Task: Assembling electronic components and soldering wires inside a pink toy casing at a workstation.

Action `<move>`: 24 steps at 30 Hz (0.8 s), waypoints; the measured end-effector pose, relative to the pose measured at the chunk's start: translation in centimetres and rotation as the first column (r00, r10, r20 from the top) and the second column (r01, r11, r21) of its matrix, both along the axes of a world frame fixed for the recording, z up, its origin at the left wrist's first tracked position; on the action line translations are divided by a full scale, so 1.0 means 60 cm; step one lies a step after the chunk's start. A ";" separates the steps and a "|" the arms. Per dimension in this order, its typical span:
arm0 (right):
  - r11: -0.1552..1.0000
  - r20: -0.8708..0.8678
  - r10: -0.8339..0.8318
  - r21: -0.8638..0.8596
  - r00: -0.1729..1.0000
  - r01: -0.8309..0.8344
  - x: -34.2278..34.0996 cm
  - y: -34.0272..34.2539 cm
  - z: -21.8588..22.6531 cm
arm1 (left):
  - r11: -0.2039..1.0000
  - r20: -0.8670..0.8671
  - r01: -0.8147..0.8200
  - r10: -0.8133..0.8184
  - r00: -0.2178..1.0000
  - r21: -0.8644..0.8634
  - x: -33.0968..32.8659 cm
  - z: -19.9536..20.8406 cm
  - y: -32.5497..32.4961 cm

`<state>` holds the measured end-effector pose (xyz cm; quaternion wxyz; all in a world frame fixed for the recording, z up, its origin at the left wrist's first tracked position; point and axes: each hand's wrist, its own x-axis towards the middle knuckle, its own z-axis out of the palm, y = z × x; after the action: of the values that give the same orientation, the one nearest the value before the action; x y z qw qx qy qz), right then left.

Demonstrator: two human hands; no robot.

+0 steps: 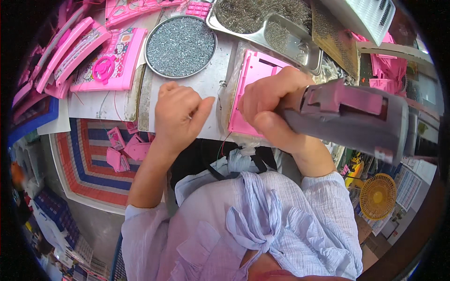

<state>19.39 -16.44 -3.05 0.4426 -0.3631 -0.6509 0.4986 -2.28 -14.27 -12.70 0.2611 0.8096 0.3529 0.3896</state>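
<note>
My right hand [276,103] is wrapped round the dark grey body of an electric screwdriver [361,117], with a pink strip along its top. The screwdriver's tip is hidden behind the hand. Under that hand lies a flat pink plastic panel [253,70] on the worktable, with slots along its far edge. My left hand [180,110] hovers over the table's near edge, its fingers curled in and the thumb out to the side. Whatever those fingers hold, if anything, is hidden. Just beyond it stands a round metal tray [148,55] full of small silvery screws [180,46].
Metal trays [234,29] of small springs and metal parts sit at the far side. Pink toy cases [112,61] pile up at the left. Below them, a striped-lined bin [89,187] holds several pink pieces [136,150]. A yellow fan [378,196] is at the right.
</note>
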 end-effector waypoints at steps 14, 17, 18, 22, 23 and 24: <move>0.998 -0.341 -0.057 -0.050 0.938 0.042 -0.008 -0.009 0.021 | 0.999 -0.037 0.031 -0.029 0.999 0.045 0.039 0.008 -0.043; 0.996 -0.389 -0.078 0.000 0.918 0.085 -0.017 -0.015 0.017 | 0.997 -0.003 0.044 -0.044 0.999 0.058 0.045 0.009 -0.045; 0.994 -0.399 -0.088 0.020 0.913 0.104 -0.017 -0.016 0.017 | 0.997 0.013 0.050 -0.051 0.999 0.067 0.047 0.010 -0.044; 0.997 -0.448 0.078 0.047 0.891 -0.064 0.002 -0.021 0.000 | 0.993 -0.007 0.082 -0.082 0.997 0.086 0.048 0.018 -0.046; 0.995 -0.451 0.102 0.045 0.887 -0.092 0.006 -0.024 0.001 | 0.991 -0.033 0.092 -0.089 0.995 0.099 0.046 0.023 -0.044; 0.992 -0.453 0.124 0.041 0.883 -0.119 0.010 -0.028 0.002 | 0.988 -0.059 0.102 -0.096 0.994 0.112 0.045 0.028 -0.044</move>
<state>19.99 -18.13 -2.90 0.5526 -0.1924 -0.5538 0.5924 0.45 -16.90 -11.01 0.2239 0.8499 0.2961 0.3741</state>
